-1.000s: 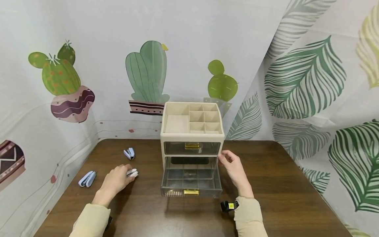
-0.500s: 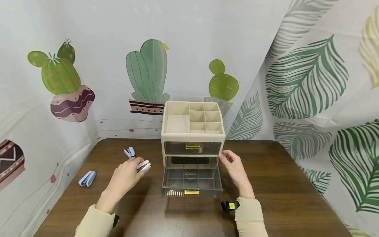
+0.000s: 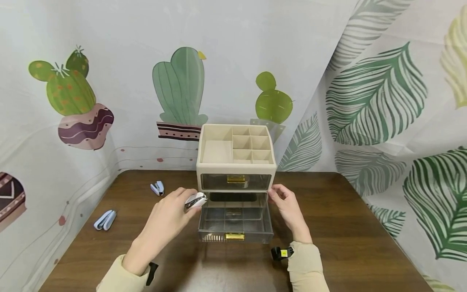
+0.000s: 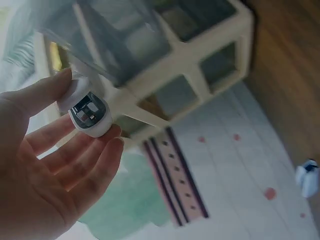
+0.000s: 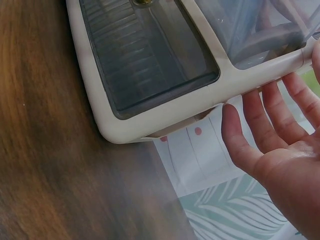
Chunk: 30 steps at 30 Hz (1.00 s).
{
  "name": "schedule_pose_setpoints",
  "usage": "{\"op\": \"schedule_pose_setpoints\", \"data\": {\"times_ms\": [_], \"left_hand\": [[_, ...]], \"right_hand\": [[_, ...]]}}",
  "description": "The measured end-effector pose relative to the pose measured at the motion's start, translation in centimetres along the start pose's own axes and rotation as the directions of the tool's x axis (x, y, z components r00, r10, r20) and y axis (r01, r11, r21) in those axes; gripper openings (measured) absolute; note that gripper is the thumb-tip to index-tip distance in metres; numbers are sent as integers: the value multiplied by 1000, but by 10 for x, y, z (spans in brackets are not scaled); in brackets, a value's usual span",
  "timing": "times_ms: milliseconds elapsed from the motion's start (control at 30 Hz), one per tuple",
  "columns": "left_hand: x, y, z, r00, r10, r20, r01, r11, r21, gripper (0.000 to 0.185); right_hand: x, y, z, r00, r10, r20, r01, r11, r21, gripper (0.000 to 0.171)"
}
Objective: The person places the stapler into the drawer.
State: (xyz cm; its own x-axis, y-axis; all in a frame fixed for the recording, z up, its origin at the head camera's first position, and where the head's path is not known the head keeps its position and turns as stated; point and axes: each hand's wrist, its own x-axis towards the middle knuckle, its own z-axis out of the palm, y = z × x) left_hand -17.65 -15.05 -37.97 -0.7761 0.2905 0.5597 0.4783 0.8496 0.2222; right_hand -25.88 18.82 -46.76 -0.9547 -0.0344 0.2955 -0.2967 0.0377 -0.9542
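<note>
A cream organiser [image 3: 236, 162] with a divided top tray stands at the table's middle back. Its lower clear drawer [image 3: 235, 221] is pulled out, with a gold handle [image 3: 234, 236] at its front; the upper drawer is closed. My left hand [image 3: 171, 217] pinches a small white stapler [image 3: 195, 200] between thumb and fingers, just at the open drawer's left edge; the left wrist view shows the stapler [image 4: 89, 113] held in my fingertips beside the organiser [image 4: 190, 65]. My right hand [image 3: 286, 205] rests with straight fingers against the organiser's right side [image 5: 200, 100].
Two more small staplers lie on the brown table [image 3: 346, 227]: one [image 3: 158, 188] near the back left, another [image 3: 104, 220] by the left edge. Printed curtains with cacti and leaves close in the back and sides.
My left hand has lifted the white stapler off the table and carried it right, up to the open drawer's left edge. The right hand has stayed on the organiser.
</note>
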Motion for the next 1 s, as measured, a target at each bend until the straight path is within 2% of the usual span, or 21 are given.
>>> {"op": "schedule_pose_setpoints", "data": {"times_ms": [133,300,400,500,667,833,1000], "left_hand": [[7,15,0,996,87,0,-87,996,21,38],[18,30,7,982,184,39,-186,982,46,34],[25,37,13,967,241,79,-246,968,54,34],[33,44,20,945,301,124,-311,948,68,33],[46,55,30,891,393,229,-420,904,81,26],[59,66,37,811,440,386,-505,860,80,21],[72,77,43,734,458,501,-563,823,74,20]], "right_hand": [[0,1,0,1000,-1,-1,1,1000,12,18],[0,0,0,1000,-1,-2,1,1000,10,19],[0,0,0,1000,-2,1,2,1000,11,18],[0,-1,0,1000,-2,3,2,1000,13,18],[-1,-1,0,1000,-4,6,4,1000,13,18],[-1,-1,-1,1000,-2,6,2,1000,14,19],[0,0,-1,1000,10,6,-10,1000,19,20]]}}
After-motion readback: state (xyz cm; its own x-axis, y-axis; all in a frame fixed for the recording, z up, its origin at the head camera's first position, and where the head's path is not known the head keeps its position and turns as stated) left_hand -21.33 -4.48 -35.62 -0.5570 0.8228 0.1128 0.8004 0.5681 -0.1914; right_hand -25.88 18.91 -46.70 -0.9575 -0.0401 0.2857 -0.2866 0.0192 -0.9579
